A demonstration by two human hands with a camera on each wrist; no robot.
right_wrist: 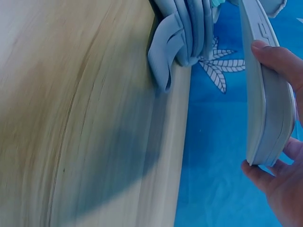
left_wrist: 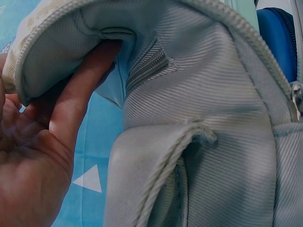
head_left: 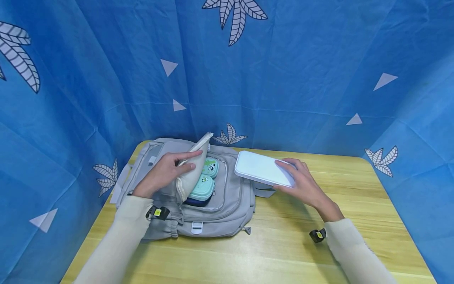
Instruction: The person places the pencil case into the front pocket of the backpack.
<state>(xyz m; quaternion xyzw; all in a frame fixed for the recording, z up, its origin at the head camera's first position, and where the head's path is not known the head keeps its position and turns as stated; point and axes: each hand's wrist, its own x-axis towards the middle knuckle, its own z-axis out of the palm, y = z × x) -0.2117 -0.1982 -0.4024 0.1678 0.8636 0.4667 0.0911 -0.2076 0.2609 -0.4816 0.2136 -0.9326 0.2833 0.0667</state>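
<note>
A grey backpack lies on the table with its front pocket unzipped. My left hand holds the pocket's flap up, thumb on its inner side in the left wrist view. Two mint-green cases with small printed figures, a nearer one and a farther one, sit in the pocket, above a dark blue case. To the right of the backpack, my right hand grips one end of a flat white rounded case. In the right wrist view this case is raised above table height, edge-on.
The wooden table carries the backpack on its left half. A grey strap sticks out from the backpack's right side. Blue curtain with leaf prints hangs behind the table and at both sides.
</note>
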